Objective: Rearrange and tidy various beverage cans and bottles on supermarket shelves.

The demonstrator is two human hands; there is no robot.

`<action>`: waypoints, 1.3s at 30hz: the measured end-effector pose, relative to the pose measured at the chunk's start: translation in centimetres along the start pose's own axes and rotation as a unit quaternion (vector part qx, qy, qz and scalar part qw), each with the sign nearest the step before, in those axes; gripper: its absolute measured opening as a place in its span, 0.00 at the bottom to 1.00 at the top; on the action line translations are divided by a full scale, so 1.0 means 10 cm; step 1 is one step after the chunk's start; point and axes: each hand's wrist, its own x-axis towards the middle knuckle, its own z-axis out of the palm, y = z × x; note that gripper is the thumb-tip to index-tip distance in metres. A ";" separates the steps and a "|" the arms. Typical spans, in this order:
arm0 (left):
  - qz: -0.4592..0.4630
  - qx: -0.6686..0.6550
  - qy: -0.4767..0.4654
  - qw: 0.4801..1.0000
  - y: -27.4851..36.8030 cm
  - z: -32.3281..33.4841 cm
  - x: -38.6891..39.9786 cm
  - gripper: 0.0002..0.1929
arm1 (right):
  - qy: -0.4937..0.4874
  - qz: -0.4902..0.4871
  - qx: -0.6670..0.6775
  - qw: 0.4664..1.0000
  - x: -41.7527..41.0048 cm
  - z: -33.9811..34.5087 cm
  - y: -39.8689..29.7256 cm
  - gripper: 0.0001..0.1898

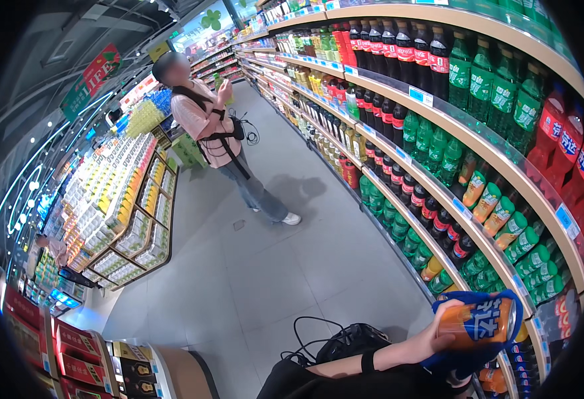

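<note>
My left hand (pixel 434 331) grips an orange Fanta drink can (pixel 476 325) from its near end, fingers on both sides of it. The can lies tilted on its side, its metal end towards the right. A dark blue cloth (pixel 476 356) wraps the can's far side and shows above and below it. My right hand is mostly hidden under that cloth; only its wrist (pixel 455 380) shows at the lower edge, leading into the fabric. Beside both hands are shelves of bottled soft drinks, with Sprite bottles (pixel 534 262) lying tilted on a nearby shelf board.
Long drink shelves (pixel 397 149) line the right side. A person (pixel 212 119) stands in the aisle holding a green bottle; another person (pixel 55 249) is far left. A display stand of packs (pixel 137 239) and boxed goods (pixel 80 359) are leftward. A black bag (pixel 354 341) with cables is close by.
</note>
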 end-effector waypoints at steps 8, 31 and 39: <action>0.226 0.317 -0.008 0.921 0.02 -0.25 -0.10 0.42 | 0.033 -0.054 0.073 0.995 0.08 0.31 0.10 0.17; 0.134 0.110 0.055 0.983 1.17 0.18 -0.28 0.40 | -0.075 -0.015 0.038 0.996 -0.15 0.30 0.20 0.15; 0.254 0.228 0.053 0.938 1.21 -0.07 -0.49 0.36 | -0.116 -0.003 0.052 0.992 0.08 0.57 0.24 0.14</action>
